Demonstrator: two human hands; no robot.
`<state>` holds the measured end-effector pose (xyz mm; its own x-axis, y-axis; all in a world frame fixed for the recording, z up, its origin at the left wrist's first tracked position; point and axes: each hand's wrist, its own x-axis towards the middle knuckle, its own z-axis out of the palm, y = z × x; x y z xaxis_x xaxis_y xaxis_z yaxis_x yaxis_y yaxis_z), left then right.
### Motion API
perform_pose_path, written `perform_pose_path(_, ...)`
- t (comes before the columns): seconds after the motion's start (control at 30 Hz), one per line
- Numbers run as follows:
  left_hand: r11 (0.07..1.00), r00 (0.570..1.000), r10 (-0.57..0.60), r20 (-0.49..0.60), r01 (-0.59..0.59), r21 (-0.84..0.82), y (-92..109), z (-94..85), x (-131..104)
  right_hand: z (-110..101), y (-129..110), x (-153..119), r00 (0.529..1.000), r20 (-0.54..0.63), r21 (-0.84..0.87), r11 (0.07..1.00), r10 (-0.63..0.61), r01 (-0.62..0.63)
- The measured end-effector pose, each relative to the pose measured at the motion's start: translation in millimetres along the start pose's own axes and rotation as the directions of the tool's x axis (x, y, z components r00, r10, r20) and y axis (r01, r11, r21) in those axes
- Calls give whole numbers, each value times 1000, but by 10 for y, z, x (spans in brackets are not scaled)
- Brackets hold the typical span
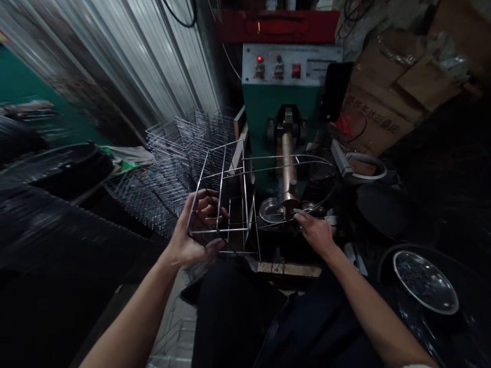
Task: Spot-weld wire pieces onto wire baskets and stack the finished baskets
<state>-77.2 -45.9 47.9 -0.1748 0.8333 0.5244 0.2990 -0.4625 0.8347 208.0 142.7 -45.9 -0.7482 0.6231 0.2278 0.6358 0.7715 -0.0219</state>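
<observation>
Left fingers (205, 205) clasp a wire frame (233, 230); whether right fingers (307, 220) pinch anything is unclear.

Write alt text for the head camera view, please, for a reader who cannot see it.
A person's left grip holds a wire frame in front of a green machine, while the right grip is near the lower end of its bronze-coloured cylinder. Wire racks are piled left of the machine, cardboard right.

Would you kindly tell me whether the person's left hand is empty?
No, the left hand is holding the box-shaped end of a metal wire frame.
</observation>
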Motion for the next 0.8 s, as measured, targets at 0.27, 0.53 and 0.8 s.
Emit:
perform_pose_path(0.27,999,1000,-23,10,23,-48,-57,-37,48,22,80,50,997,-68,12,999,-36,37)
perform_pose_path(0.53,999,999,-25,32,26,-26,259,-73,-259,-236,-185,-861,833,-480,160,907,-275,391)
perform_pose_path(0.8,910,871,-273,-409,371,183,1204,-1034,-1744,209,-394,-1372,891,-195,244,859,-411,450)
